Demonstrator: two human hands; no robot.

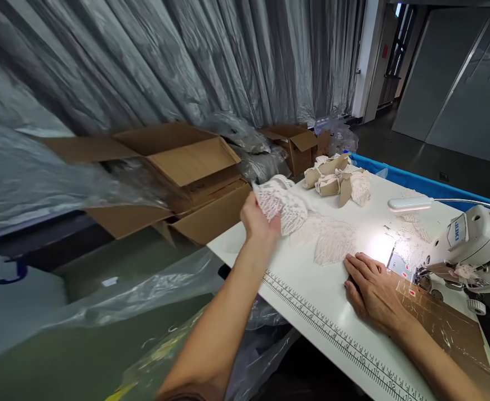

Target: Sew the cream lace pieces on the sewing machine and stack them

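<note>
At the table's left edge, my left hand (pixel 260 218) is closed around a bunched piece of white lace (pixel 284 201), raised off the surface. A paler lace piece (pixel 334 242) lies flat between my two hands; whether it joins the bunched one I cannot tell. My right hand (pixel 372 289) rests palm down on the white table, fingers stretched out, fingertips at the lower edge of the flat lace. Just right of those fingers is the lit needle area of a sewing machine (pixel 470 239), with more lace (pixel 412 245) beside it.
Rolled lace bundles tied with brown card (pixel 330 178) sit at the table's far end. A small lamp (pixel 411 204) reaches over the table. A printed ruler (pixel 328 328) runs along the near edge. Open cardboard boxes (pixel 194 161) and plastic sheeting are on the left.
</note>
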